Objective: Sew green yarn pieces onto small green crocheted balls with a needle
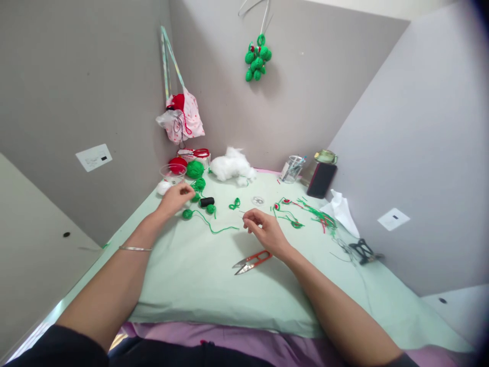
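My left hand [176, 198] is at the left of the table, its fingers pinched together beside a green crocheted ball [195, 197]; what they hold, if anything, is too small to tell. Near the middle, my right hand [263, 229] pinches a thin needle [241, 212] that points left. Orange-handled thread snips [252, 261] lie just below my right hand, blades to the left. Between the hands are a black thread spool [207, 202], another green ball [210, 209] and a small green looped piece [234, 204]. A green ball with a long yarn tail [187, 214] rests below my left hand.
White stuffing [232, 165], green yarn [195, 169] and a clear tub [173, 172] stand at the back. To the right are yarn scraps [321, 216], a phone [322, 180], a clear cup [292, 169] and a black stand [364, 251]. A bag [191, 114] hangs on the wall.
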`<act>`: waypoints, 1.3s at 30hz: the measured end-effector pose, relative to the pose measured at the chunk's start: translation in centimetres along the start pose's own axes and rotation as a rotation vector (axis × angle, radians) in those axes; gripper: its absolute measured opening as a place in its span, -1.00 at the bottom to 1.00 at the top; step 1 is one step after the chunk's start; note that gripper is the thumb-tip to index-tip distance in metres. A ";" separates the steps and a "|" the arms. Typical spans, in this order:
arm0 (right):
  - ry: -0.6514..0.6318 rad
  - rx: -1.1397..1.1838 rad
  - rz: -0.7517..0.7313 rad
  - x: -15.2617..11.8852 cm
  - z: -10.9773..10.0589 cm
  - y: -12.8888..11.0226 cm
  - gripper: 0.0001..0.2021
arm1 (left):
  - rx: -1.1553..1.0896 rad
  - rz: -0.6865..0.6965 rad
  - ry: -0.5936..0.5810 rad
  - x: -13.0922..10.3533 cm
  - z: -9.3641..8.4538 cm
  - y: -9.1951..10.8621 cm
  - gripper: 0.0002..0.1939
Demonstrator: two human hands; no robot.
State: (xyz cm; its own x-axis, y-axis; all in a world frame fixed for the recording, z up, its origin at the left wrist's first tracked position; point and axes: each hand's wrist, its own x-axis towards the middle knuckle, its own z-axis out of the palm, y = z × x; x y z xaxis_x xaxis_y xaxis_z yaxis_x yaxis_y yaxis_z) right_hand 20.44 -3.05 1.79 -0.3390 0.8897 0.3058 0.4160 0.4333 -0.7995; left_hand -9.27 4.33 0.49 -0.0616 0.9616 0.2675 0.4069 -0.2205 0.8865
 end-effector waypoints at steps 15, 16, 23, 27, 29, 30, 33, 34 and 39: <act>-0.006 -0.017 -0.023 0.0 0.0 -0.2 -0.92 | -0.113 0.066 0.186 0.1 -1.6 1.4 -0.84; -0.015 -0.041 -0.035 0.0 0.0 -0.1 -0.91 | 0.076 0.117 0.154 0.2 -1.4 1.1 -0.85; -0.048 -0.157 -0.071 0.1 0.2 0.6 -0.90 | 0.819 0.279 -0.101 4.7 -0.1 1.0 -0.81; -0.062 -0.174 -0.091 0.1 0.2 0.7 -0.90 | 0.812 0.299 -0.329 6.6 1.6 0.1 -0.91; -0.065 -0.172 -0.099 0.1 0.2 0.6 -0.90 | 0.749 0.294 -0.344 7.2 2.3 -0.5 -0.97; -0.063 -0.166 -0.104 0.1 0.1 0.6 -0.90 | 0.709 0.283 -0.335 7.5 2.5 -0.6 -0.97; -0.054 -0.131 -0.115 0.1 0.0 0.6 -0.90 | 0.600 0.216 -0.270 9.1 2.3 -0.1 -0.93; -0.052 -0.118 -0.111 0.1 -0.1 0.5 -0.90 | 0.558 0.192 -0.244 9.7 2.1 0.4 -0.88; -0.044 -0.078 -0.067 0.0 -0.1 0.3 -0.91 | -0.056 0.054 -0.113 12.0 0.8 4.7 -0.81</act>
State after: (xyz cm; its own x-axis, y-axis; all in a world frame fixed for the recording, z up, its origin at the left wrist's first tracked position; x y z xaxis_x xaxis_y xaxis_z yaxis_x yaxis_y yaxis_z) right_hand 20.66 -2.87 1.57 -0.4046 0.8517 0.3330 0.4548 0.5033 -0.7347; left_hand -7.38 14.97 7.57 0.0633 0.9597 0.2738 0.3552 -0.2781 0.8925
